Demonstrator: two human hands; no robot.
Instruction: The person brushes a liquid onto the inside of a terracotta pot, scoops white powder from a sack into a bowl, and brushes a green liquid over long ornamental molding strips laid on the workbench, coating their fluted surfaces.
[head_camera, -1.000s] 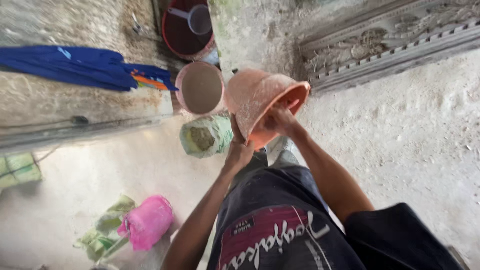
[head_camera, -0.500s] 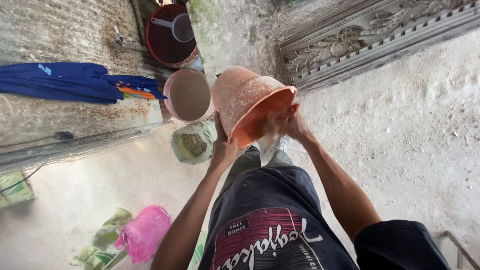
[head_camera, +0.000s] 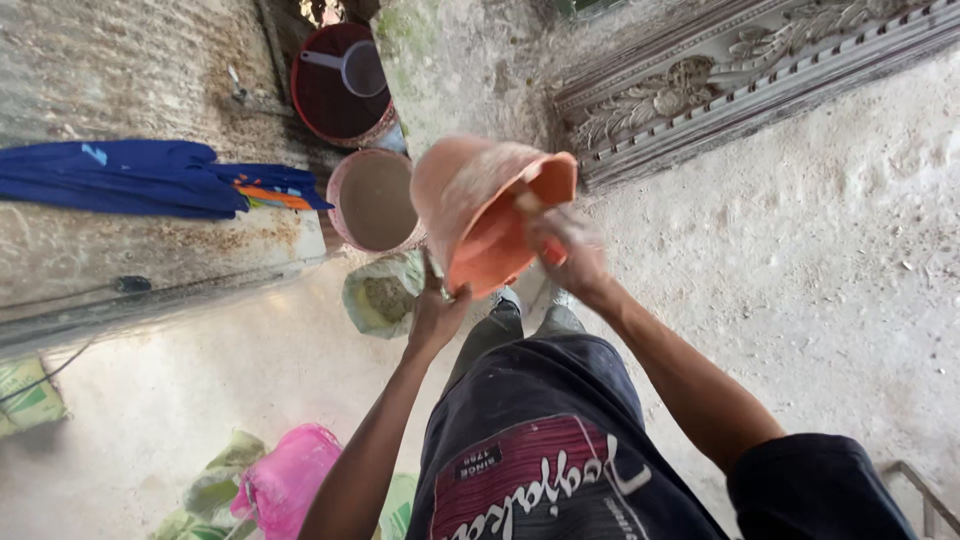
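Dusty concrete floor (head_camera: 800, 250), head view: a person tilts an orange bucket (head_camera: 480, 215) on its side above the legs. Left hand (head_camera: 437, 312) is closed on its lower rim; right hand (head_camera: 565, 245), blurred, reaches into its mouth, grip unclear. Beyond stand a sand-filled tub (head_camera: 372, 200) and dark red basin (head_camera: 335, 90).

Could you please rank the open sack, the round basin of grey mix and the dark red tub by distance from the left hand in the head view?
From the left hand:
1. Open sack, just beside it.
2. Basin of grey mix, above the sack.
3. Dark red tub, at the top.
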